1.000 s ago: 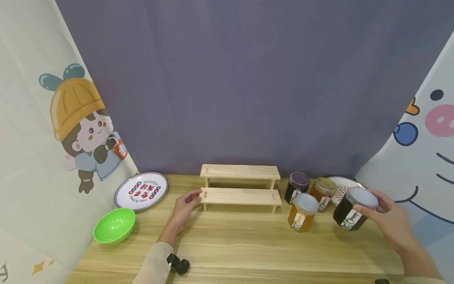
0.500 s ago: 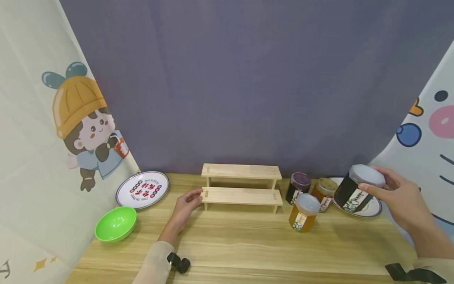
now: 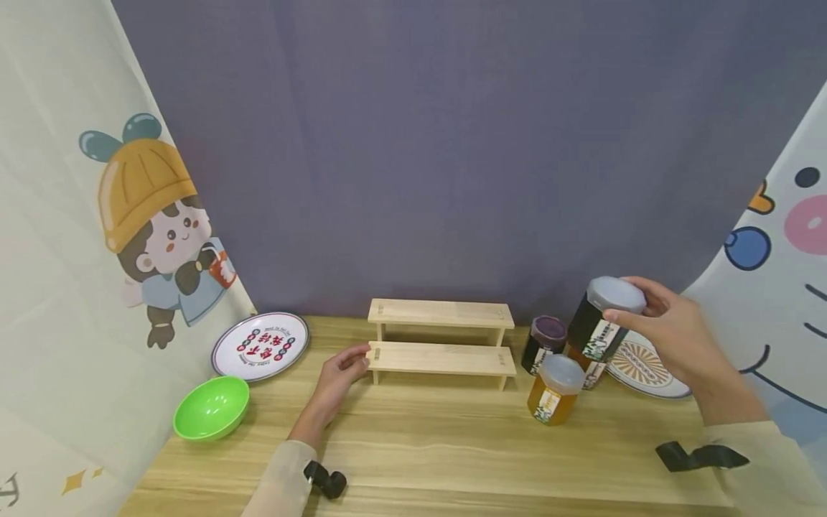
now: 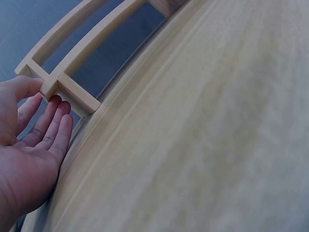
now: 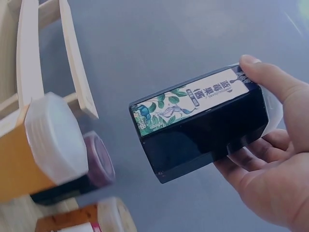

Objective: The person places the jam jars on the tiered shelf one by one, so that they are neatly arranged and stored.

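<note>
My right hand (image 3: 675, 334) grips a dark jam jar (image 3: 591, 327) by its white lid, slightly tilted, in the air at the right. In the right wrist view the jar's label (image 5: 193, 106) shows leaves and printed characters. Below the held jar stands a brown-orange jar (image 3: 594, 375), partly hidden by it. Beside that are a dark jar with a purple lid (image 3: 548, 332) and an amber jar with a white lid (image 3: 554, 395). My left hand (image 3: 339, 373) pinches the left end of the two-tier wooden rack's lower shelf (image 3: 446, 357), thumb above and fingers beneath (image 4: 50, 121).
A white plate with a sunburst pattern (image 3: 642, 366) lies behind the jars at the right. At the left are a plate with red characters (image 3: 261, 346) and a green bowl (image 3: 211, 409). A grey-blue backdrop (image 3: 413, 158) rises behind the wooden table (image 3: 420, 445).
My right hand has lifted the dark jam jar from low over the table at the right, then carried it left above the brown-orange jar. My left hand stays at the rack.
</note>
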### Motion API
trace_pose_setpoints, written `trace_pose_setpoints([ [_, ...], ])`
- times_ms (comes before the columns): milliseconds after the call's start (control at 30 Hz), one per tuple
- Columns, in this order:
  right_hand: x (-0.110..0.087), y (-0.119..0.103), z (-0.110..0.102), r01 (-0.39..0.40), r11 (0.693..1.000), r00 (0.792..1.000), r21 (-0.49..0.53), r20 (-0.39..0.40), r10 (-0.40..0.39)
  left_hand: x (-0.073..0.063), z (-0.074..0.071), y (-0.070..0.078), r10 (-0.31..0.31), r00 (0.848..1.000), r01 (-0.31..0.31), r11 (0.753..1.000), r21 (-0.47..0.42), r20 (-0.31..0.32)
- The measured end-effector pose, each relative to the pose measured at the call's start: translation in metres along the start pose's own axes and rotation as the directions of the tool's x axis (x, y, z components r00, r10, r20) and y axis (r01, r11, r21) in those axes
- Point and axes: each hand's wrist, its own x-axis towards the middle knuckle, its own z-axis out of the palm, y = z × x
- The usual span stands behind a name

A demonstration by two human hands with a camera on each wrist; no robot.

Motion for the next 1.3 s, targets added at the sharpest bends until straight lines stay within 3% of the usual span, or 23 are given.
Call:
trace_pose_setpoints([
  [200,0.015,-0.019,0.023,0.045,0.983,0.997,0.179,0.051,-0.055,0.0,-0.001,0.0,-0.004,1.0,0.004,1.0,-0.011,-0.005],
  [433,0.03,-0.034,0.052,0.046,0.995,0.996,0.09,0.073,-0.053,0.001,0.0,0.0,-0.01,1.0,0.01,1.0,-0.014,0.003],
  [667,0.043,-0.041,0.084,0.055,0.978,0.991,0.2,0.112,-0.078,0.001,0.002,0.0,0.002,1.0,-0.002,1.0,-0.007,-0.001],
  [1300,0.082,-0.058,0.159,0.034,0.946,0.971,0.321,0.214,-0.108,-0.002,0.003,-0.001,0.021,1.0,-0.021,1.0,-0.01,-0.005],
])
